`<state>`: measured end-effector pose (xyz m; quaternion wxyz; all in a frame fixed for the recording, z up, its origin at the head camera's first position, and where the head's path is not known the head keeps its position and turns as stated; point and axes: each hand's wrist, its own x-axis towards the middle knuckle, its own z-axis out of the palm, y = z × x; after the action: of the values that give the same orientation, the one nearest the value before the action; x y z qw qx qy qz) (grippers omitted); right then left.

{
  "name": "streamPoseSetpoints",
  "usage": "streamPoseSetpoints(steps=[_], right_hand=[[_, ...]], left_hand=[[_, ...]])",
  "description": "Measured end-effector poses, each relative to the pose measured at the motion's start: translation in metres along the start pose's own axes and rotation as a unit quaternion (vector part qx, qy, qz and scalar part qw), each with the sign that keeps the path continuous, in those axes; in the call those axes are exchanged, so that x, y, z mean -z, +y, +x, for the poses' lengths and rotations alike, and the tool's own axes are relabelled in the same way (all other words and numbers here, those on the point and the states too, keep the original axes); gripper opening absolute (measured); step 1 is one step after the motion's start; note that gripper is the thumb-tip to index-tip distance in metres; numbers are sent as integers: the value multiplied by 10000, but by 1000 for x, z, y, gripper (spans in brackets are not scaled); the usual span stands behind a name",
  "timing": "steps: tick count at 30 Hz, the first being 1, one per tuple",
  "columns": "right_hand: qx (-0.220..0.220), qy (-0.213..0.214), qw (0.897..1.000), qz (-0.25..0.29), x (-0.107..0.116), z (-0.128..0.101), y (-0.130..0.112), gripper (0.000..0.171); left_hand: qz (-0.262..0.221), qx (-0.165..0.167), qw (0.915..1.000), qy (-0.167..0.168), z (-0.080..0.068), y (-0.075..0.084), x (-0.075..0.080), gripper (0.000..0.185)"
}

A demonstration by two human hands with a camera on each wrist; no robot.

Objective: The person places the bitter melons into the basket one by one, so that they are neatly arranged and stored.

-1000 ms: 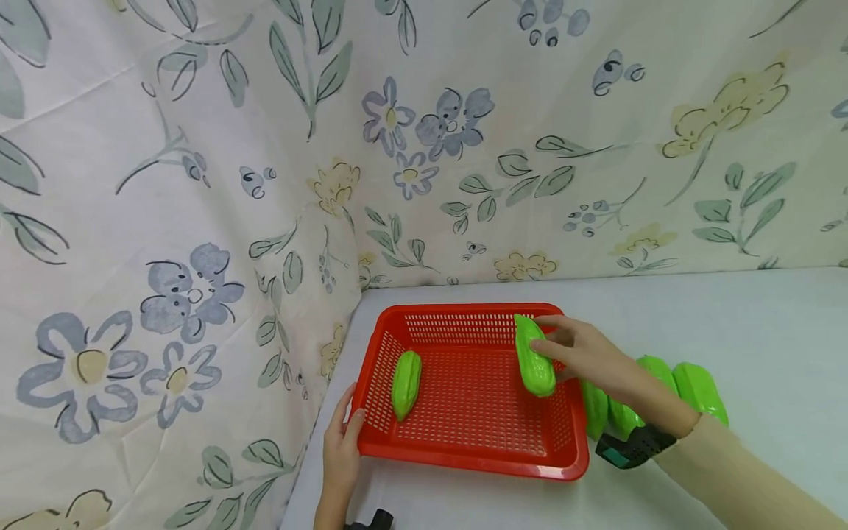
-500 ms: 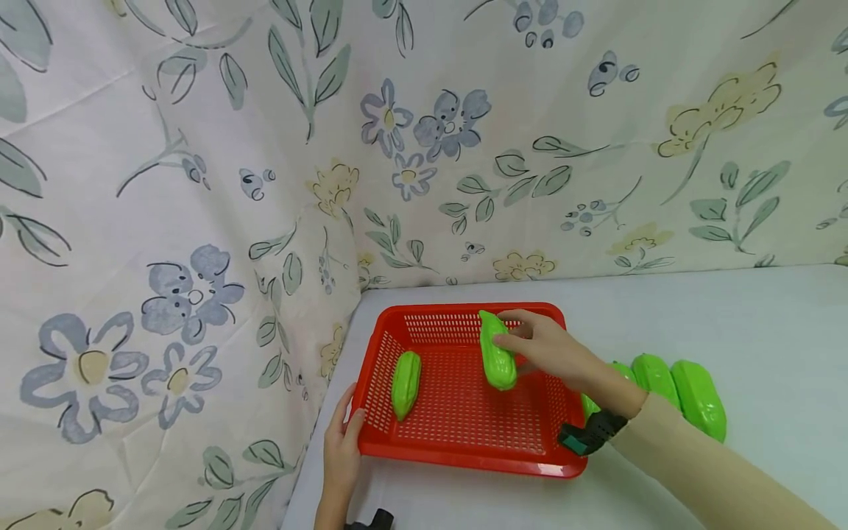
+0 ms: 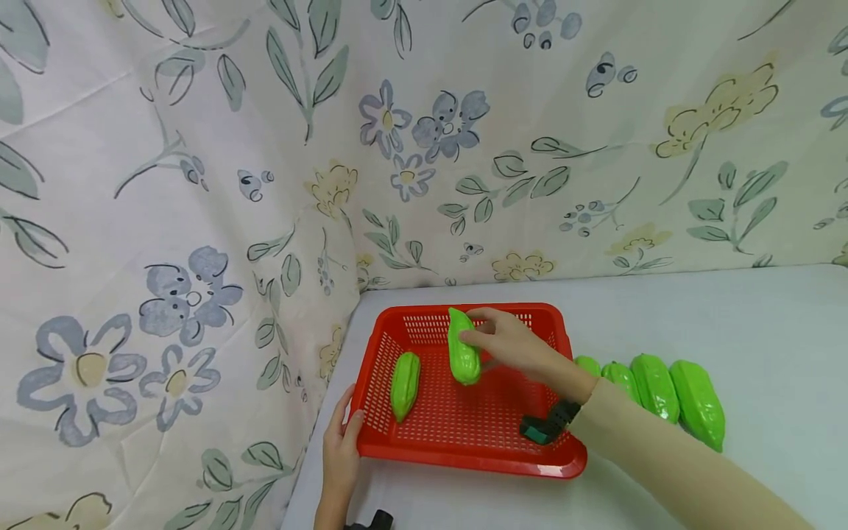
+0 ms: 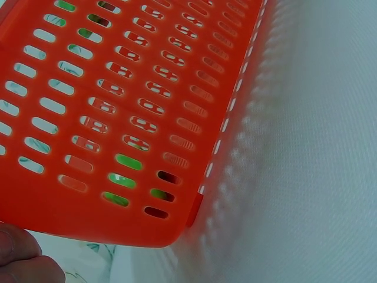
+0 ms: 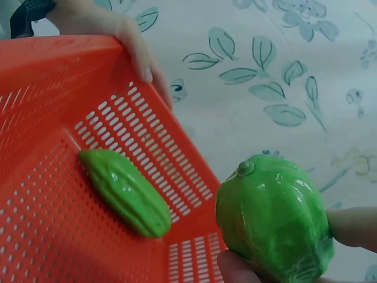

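My right hand (image 3: 511,343) pinches a glossy green long gourd (image 3: 463,352) by its side, above the red basket (image 3: 464,461). In the right wrist view the held gourd (image 5: 272,215) shows its stem end, with fingertips on both sides. A second, ridged green gourd (image 3: 405,386) lies inside the basket along the left wall. My left hand (image 3: 341,449) grips the basket's left rim, thumb on top; part of its grip is hidden. In the left wrist view, fingers (image 4: 26,265) appear below the basket's slotted wall (image 4: 118,118).
Several more green gourds (image 3: 654,389) lie in a row on the white table (image 3: 762,331) right of the basket, partly behind the right forearm. Floral cloth (image 3: 411,147) hangs behind and to the left.
My right hand has carried its gourd leftward over the basket, from the right side to about the middle. The left hand and basket stay nearly still.
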<state>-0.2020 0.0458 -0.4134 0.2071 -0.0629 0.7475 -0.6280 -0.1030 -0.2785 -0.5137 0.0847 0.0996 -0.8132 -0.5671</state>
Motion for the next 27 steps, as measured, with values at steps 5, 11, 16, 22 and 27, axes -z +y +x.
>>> streamPoseSetpoints(steps=[5,11,16,22,27], right_hand=[[-7,-113,9996,248,-17,10,-5,59],[-15,-121,9989,457,-37,21,-7,59],[-47,-124,9987,501,-50,26,-12,60],[-59,-175,9987,467,-59,29,-17,61],[-126,-170,9987,471,-61,32,-13,61]], left_hand=[[23,60,10000,44,0,0,0,49],[-18,66,10000,3,-1,0,1,50],[-9,26,10000,5,-1,0,1,50],[-34,1,10000,26,-1,-1,1,50],[-68,10,10000,4,-1,0,0,51]])
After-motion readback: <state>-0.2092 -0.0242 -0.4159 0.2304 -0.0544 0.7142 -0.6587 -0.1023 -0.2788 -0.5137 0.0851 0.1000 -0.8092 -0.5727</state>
